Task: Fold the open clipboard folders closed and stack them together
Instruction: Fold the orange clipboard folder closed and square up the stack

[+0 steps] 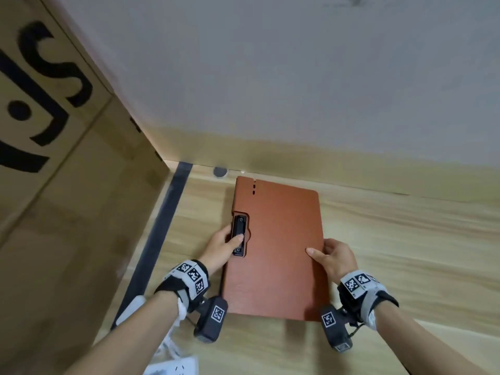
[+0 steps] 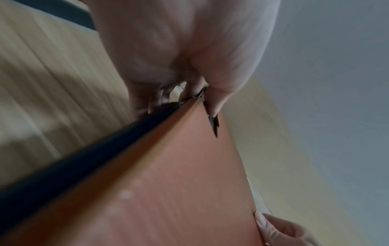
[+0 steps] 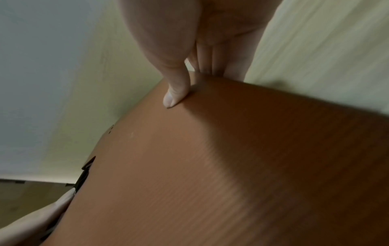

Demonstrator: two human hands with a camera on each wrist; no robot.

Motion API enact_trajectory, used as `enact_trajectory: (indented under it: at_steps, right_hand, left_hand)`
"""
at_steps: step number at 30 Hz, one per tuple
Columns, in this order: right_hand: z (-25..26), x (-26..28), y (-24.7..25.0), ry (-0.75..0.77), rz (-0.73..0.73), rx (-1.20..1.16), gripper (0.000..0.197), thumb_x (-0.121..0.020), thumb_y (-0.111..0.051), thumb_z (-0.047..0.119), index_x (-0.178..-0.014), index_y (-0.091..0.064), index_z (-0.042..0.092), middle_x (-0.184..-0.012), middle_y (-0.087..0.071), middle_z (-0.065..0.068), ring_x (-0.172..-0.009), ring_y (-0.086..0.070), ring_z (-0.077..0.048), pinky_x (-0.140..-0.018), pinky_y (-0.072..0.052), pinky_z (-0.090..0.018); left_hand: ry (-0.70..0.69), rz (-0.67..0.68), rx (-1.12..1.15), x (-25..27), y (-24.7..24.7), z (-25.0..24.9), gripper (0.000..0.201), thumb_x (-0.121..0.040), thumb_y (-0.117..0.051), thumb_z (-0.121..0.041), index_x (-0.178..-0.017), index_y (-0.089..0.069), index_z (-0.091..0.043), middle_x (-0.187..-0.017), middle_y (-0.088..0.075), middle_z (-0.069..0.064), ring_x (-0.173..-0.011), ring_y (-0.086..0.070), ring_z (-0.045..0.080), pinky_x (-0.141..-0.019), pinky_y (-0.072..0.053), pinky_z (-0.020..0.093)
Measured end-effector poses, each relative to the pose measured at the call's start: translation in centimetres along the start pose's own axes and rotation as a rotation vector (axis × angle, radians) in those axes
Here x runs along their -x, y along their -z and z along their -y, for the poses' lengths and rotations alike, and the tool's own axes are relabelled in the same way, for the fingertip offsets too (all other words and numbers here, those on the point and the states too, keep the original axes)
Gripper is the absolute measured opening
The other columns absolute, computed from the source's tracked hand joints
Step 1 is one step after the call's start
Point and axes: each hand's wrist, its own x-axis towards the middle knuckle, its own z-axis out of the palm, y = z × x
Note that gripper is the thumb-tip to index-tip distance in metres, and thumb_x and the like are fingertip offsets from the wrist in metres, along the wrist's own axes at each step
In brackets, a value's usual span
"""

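Note:
A brown clipboard folder [image 1: 278, 247] lies folded closed on the wooden table [image 1: 405, 239], its black clip [image 1: 239, 235] showing in a notch on the left edge. My left hand [image 1: 230, 242] grips that left edge, with the thumb on the clip and the fingers curled underneath. My right hand [image 1: 324, 253] grips the right edge, thumb flat on the cover. In the left wrist view a dark layer [image 2: 84, 163] runs under the brown cover [image 2: 179, 191]. The right wrist view shows my right thumb [image 3: 174, 94] pressing the cover [image 3: 231, 166]. Whether the folder is lifted off the table is unclear.
A large cardboard box [image 1: 54, 185] stands close on the left, with a dark strip [image 1: 162, 234] along its foot. A white power strip [image 1: 176, 366] lies near the front. The wall [image 1: 297, 77] rises just behind the folder. Bare table extends to the right.

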Motion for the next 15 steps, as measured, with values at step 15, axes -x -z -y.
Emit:
enact_trajectory:
  at_steps: [15]
  right_hand:
    - [12.3, -3.2, -13.4, 0.013, 0.071, 0.323, 0.035, -0.080, -0.071, 0.045, -0.090, -0.062, 0.013, -0.091, -0.070, -0.004, -0.083, -0.065, -0.025, -0.075, -0.053, -0.032]
  left_hand:
    - [0.116, -0.134, -0.013, -8.2, 14.2, 3.3, 0.048, -0.102, -0.042, -0.005, -0.149, -0.033, -0.004, -0.149, -0.043, 0.012, -0.137, -0.040, 0.026, -0.095, -0.030, 0.021]
